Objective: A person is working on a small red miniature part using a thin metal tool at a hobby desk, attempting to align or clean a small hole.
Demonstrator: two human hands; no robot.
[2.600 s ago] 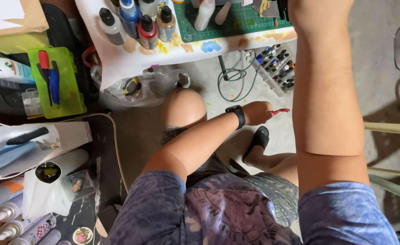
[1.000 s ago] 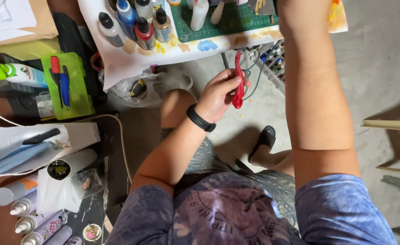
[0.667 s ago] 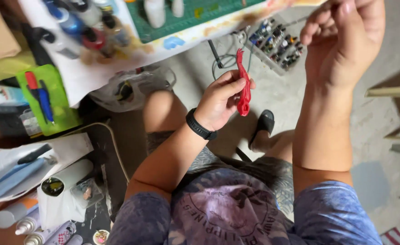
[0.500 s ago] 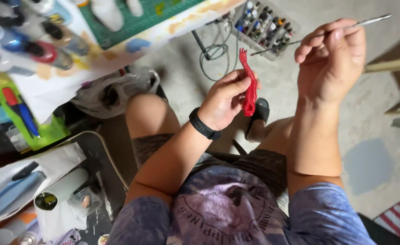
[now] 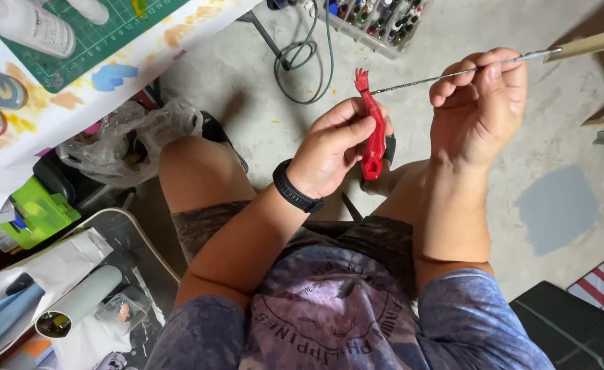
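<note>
Above rough concrete floor (image 5: pixel 556 144), glossy red figurine arm (image 5: pixel 372 133), thin brush (image 5: pixel 453 72).

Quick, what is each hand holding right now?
Left hand: closed on the red figure part.
Right hand: closed on the thin brush.

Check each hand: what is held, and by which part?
The left hand pinches a red arm-shaped piece around its middle, between thumb and fingers. The right hand grips a thin brush along its metal shaft, the tip pointing at the piece's top.
</note>
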